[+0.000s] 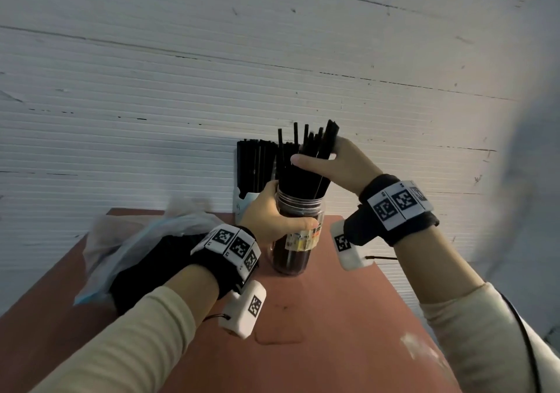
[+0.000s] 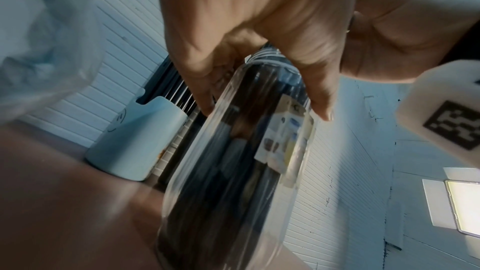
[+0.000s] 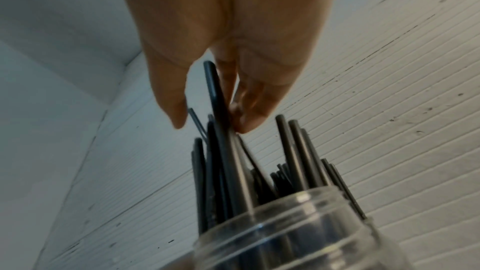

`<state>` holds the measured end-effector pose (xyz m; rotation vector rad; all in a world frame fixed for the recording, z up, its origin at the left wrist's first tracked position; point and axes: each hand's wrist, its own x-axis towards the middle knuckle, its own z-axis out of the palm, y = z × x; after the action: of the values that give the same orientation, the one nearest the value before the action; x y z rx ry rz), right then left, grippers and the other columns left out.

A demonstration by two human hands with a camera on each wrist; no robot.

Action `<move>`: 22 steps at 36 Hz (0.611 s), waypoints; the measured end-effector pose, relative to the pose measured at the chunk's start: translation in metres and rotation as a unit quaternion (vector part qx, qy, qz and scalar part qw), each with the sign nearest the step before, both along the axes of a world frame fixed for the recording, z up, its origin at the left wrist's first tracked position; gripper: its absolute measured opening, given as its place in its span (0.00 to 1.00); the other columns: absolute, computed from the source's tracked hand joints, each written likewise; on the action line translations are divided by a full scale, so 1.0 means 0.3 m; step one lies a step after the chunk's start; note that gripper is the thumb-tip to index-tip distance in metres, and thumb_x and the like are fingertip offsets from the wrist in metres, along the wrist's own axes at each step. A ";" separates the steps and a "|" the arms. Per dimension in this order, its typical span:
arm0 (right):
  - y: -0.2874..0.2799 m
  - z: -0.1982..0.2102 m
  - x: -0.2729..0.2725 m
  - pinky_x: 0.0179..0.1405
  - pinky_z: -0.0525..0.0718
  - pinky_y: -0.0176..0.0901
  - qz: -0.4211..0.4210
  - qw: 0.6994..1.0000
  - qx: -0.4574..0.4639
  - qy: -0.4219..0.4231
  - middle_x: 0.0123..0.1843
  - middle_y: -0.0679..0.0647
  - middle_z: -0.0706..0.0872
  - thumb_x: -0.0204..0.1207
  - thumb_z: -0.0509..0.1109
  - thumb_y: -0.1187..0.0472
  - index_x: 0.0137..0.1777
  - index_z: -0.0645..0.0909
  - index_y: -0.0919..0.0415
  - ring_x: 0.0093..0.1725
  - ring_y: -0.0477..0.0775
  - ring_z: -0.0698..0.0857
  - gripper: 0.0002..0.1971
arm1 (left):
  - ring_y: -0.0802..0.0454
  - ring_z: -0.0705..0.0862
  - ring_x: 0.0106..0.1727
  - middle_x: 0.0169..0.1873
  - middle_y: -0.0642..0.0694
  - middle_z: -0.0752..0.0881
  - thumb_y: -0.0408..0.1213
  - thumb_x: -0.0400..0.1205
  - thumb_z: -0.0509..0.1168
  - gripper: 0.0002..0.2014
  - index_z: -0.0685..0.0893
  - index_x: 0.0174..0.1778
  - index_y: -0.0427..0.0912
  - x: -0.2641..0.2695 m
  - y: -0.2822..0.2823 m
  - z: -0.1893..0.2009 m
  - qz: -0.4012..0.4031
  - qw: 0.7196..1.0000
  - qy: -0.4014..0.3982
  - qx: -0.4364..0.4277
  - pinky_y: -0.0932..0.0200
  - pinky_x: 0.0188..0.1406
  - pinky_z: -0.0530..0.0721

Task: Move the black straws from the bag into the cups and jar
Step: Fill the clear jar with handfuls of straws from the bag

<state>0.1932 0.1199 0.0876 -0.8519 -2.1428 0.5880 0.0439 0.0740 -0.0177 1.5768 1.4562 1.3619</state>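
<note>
A clear jar [image 1: 298, 253] [image 2: 233, 171] packed with black straws [image 1: 298, 177] stands on the red-brown table [image 1: 333, 317]. My left hand [image 1: 285, 210] [image 2: 265, 112] grips the jar just below its threaded mouth. My right hand [image 1: 316, 153] [image 3: 210, 126] is above the jar, thumb in front and fingers behind, pinching a bundle of the straws [image 3: 223, 141] that stand in the jar's mouth [image 3: 298, 223]. To the left lies a crumpled clear bag [image 1: 136, 235] [image 2: 39, 38] with more black straws [image 1: 151, 262] inside. Behind the jar, a white cup [image 1: 242, 204] [image 2: 137, 141] holds upright straws [image 1: 254, 165].
A white ribbed wall [image 1: 272, 74] runs right behind the cup and jar. The table ends just right of the jar, under my right wrist. Bare tabletop lies in front of the jar, between my arms.
</note>
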 end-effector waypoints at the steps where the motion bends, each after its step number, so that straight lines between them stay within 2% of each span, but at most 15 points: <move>1: -0.003 -0.001 0.002 0.46 0.80 0.32 0.000 0.999 0.017 0.033 0.48 0.45 0.86 0.71 0.77 0.48 0.53 0.82 0.54 0.46 0.38 0.83 0.15 | 0.61 0.85 0.57 0.58 0.56 0.86 0.48 0.61 0.85 0.47 0.68 0.74 0.49 0.000 0.001 -0.001 0.001 1.000 -0.001 0.000 0.56 0.58 0.85; 3: -0.005 -0.002 0.000 0.44 0.82 0.34 0.006 0.996 0.039 0.083 0.51 0.48 0.84 0.71 0.79 0.53 0.57 0.79 0.54 0.43 0.40 0.84 0.18 | 0.60 0.85 0.58 0.58 0.56 0.86 0.47 0.61 0.85 0.48 0.68 0.74 0.49 -0.001 0.003 -0.002 0.000 1.000 -0.001 -0.003 0.54 0.60 0.84; 6: -0.013 -0.010 0.000 0.38 0.83 0.32 0.009 0.991 0.085 0.102 0.53 0.49 0.83 0.73 0.77 0.60 0.66 0.74 0.53 0.35 0.41 0.82 0.23 | 0.60 0.85 0.58 0.59 0.56 0.85 0.46 0.62 0.85 0.47 0.68 0.75 0.49 0.001 0.003 0.000 0.003 1.000 0.001 -0.005 0.57 0.60 0.83; 9: -0.021 -0.025 -0.010 0.49 0.83 0.34 0.005 0.986 0.148 0.072 0.59 0.46 0.82 0.78 0.70 0.62 0.69 0.76 0.51 0.46 0.45 0.84 0.20 | 0.61 0.84 0.59 0.60 0.57 0.85 0.48 0.61 0.85 0.47 0.68 0.74 0.49 0.003 0.003 -0.001 0.010 1.000 0.006 -0.007 0.57 0.61 0.82; 10: -0.020 -0.033 -0.014 0.54 0.80 0.32 0.005 0.984 0.168 0.051 0.61 0.47 0.82 0.79 0.68 0.62 0.68 0.79 0.53 0.51 0.45 0.84 0.17 | 0.61 0.84 0.59 0.59 0.57 0.85 0.49 0.61 0.85 0.47 0.68 0.74 0.50 0.004 0.002 -0.001 0.012 1.000 0.009 -0.007 0.58 0.60 0.81; 12: -0.016 -0.049 -0.020 0.57 0.74 0.25 -0.008 0.980 0.198 -0.004 0.62 0.48 0.84 0.82 0.65 0.60 0.61 0.85 0.57 0.55 0.41 0.80 0.12 | 0.62 0.83 0.58 0.59 0.58 0.85 0.49 0.61 0.85 0.46 0.69 0.73 0.51 0.005 0.001 0.000 0.015 1.000 0.012 -0.008 0.61 0.57 0.80; 13: -0.018 -0.055 -0.021 0.58 0.74 0.26 -0.017 0.979 0.202 -0.027 0.60 0.49 0.85 0.83 0.64 0.59 0.58 0.86 0.59 0.55 0.41 0.78 0.11 | 0.63 0.83 0.58 0.59 0.58 0.85 0.49 0.61 0.85 0.46 0.69 0.73 0.50 0.004 0.000 0.000 0.014 1.000 0.011 -0.007 0.62 0.56 0.79; 15: -0.019 -0.061 -0.022 0.60 0.77 0.38 -0.033 0.979 0.197 -0.041 0.58 0.50 0.85 0.83 0.64 0.57 0.56 0.86 0.60 0.54 0.43 0.78 0.11 | 0.66 0.83 0.56 0.58 0.58 0.85 0.48 0.62 0.85 0.46 0.69 0.73 0.50 0.004 0.001 0.001 0.012 1.000 0.010 -0.005 0.65 0.53 0.79; 17: -0.021 -0.058 -0.022 0.64 0.78 0.42 -0.023 0.979 0.200 -0.015 0.64 0.51 0.82 0.82 0.65 0.57 0.65 0.81 0.58 0.59 0.45 0.79 0.14 | 0.68 0.82 0.55 0.58 0.59 0.84 0.47 0.62 0.84 0.45 0.69 0.73 0.50 0.005 0.001 0.001 0.009 1.000 0.011 -0.004 0.66 0.53 0.79; 19: -0.017 -0.054 -0.028 0.71 0.73 0.38 0.006 0.977 0.212 -0.003 0.76 0.52 0.73 0.82 0.65 0.57 0.77 0.71 0.56 0.71 0.49 0.75 0.23 | 0.68 0.83 0.55 0.57 0.59 0.85 0.47 0.63 0.84 0.45 0.69 0.73 0.50 0.005 0.004 -0.001 0.010 1.000 0.012 -0.005 0.67 0.53 0.79; 21: -0.017 -0.052 -0.033 0.74 0.63 0.30 0.029 0.971 0.232 -0.049 0.82 0.51 0.64 0.84 0.62 0.58 0.82 0.63 0.54 0.79 0.48 0.67 0.27 | 0.65 0.84 0.57 0.58 0.58 0.85 0.48 0.62 0.84 0.45 0.69 0.73 0.50 0.005 0.006 -0.004 0.014 1.000 0.014 -0.004 0.64 0.56 0.80; 22: -0.017 -0.054 -0.035 0.75 0.61 0.31 0.035 0.968 0.236 -0.083 0.83 0.51 0.64 0.85 0.61 0.58 0.82 0.62 0.54 0.80 0.48 0.65 0.26 | 0.63 0.84 0.58 0.58 0.58 0.85 0.49 0.62 0.84 0.46 0.69 0.74 0.50 0.004 0.005 -0.006 0.016 1.000 0.015 -0.004 0.61 0.58 0.81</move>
<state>0.1828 0.1149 0.0713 -0.5758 -2.3337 0.0256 0.0453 0.0756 -0.0194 1.5827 1.5083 1.3540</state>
